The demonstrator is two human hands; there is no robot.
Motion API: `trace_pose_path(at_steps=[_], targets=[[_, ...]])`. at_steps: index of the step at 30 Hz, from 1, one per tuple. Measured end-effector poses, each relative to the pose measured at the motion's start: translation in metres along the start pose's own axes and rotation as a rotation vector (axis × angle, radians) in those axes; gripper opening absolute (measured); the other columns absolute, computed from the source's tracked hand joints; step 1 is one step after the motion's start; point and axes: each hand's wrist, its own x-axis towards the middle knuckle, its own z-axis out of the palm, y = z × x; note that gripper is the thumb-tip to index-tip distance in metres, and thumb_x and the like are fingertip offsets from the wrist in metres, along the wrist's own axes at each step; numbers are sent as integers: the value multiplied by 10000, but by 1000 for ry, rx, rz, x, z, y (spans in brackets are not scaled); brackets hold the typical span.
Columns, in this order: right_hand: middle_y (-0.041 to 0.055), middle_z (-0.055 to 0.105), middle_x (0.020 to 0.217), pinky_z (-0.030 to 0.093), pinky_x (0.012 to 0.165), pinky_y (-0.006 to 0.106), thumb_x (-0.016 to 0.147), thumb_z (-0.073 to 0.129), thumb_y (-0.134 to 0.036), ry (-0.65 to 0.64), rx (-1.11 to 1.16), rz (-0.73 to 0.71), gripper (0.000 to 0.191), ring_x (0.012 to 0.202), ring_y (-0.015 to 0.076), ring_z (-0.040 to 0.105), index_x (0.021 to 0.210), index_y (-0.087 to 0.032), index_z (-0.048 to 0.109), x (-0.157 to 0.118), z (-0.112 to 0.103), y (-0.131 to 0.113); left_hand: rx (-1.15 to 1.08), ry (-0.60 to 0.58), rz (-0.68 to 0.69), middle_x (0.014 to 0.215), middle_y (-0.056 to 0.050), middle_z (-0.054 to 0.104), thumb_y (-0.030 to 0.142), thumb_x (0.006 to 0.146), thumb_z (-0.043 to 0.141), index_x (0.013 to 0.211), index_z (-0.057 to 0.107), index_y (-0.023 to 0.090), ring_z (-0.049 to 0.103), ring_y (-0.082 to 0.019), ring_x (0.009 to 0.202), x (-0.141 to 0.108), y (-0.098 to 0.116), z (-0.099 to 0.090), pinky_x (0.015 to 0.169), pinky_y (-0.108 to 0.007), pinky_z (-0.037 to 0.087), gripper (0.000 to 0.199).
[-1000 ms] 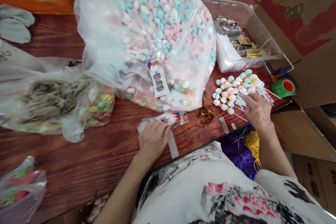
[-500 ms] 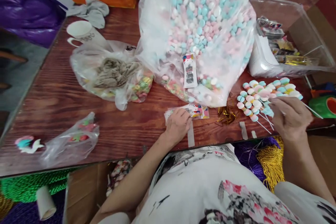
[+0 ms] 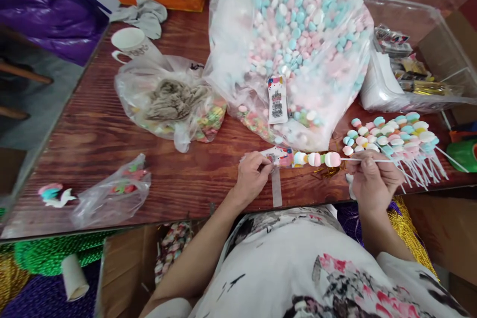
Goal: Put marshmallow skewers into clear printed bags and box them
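Note:
My right hand [image 3: 376,176] is closed on the white stick of a marshmallow skewer [image 3: 315,159], which lies level and points left. Its pink, white, blue and yellow pieces reach the right end of a printed clear plastic bag [image 3: 279,155]; whether the tip is inside, I cannot tell. My left hand [image 3: 254,176] pinches that bag near the table's front edge. Behind my right hand lies a pile of marshmallow skewers [image 3: 398,134], their sticks towards me. Gold twist ties [image 3: 328,171] lie partly hidden under the skewer.
A big clear bag of loose marshmallows [image 3: 294,35] fills the back middle, with a stack of labels [image 3: 277,100] on it. To its right stands a clear plastic bin [image 3: 428,10]. Leftward are a bag with a brown cloth [image 3: 173,99], a white mug [image 3: 136,44] and a small candy bag [image 3: 115,191].
My right hand has come left from the skewer pile with one skewer, now level beside the printed bag. My left hand stays at the bag, its fingers now pinching the edge. The view has shifted slightly.

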Motion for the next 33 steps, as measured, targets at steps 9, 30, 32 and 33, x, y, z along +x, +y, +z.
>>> trace_pose_path(at_steps=[9, 30, 32, 33], targets=[[-4, 618, 651, 391, 481, 250, 824, 684, -273, -113, 11, 171, 85, 536, 102, 502, 760, -218, 694, -5, 19, 19, -196, -28, 75, 735, -18, 674, 293, 868, 649, 771, 666, 182, 624, -144, 717, -5, 1, -5, 704, -296, 494, 149], [8, 636, 668, 406, 484, 263, 818, 685, -307, -253, 192, 298, 119, 555, 123, 527, 744, -213, 684, -17, 34, 22, -90, -209, 243, 1095, -160, 667, 346, 937, 548, 1282, 527, 128, 641, -246, 1020, -8, 16, -12, 872, -393, 531, 409], [6, 630, 650, 409, 474, 264, 818, 685, -327, -257, 171, 282, 132, 538, 124, 522, 746, -217, 686, -19, 35, 23, -106, -209, 211, 1063, -152, 674, 420, 916, 574, 1275, 540, 132, 660, -245, 984, -8, 18, -10, 843, -380, 543, 462], [7, 634, 652, 413, 473, 264, 818, 684, -336, -260, 149, 271, 137, 535, 124, 524, 748, -217, 687, -21, 35, 24, -122, -208, 202, 1058, -146, 680, 467, 883, 609, 1275, 543, 140, 667, -247, 975, -9, 20, -9, 841, -379, 547, 515]])
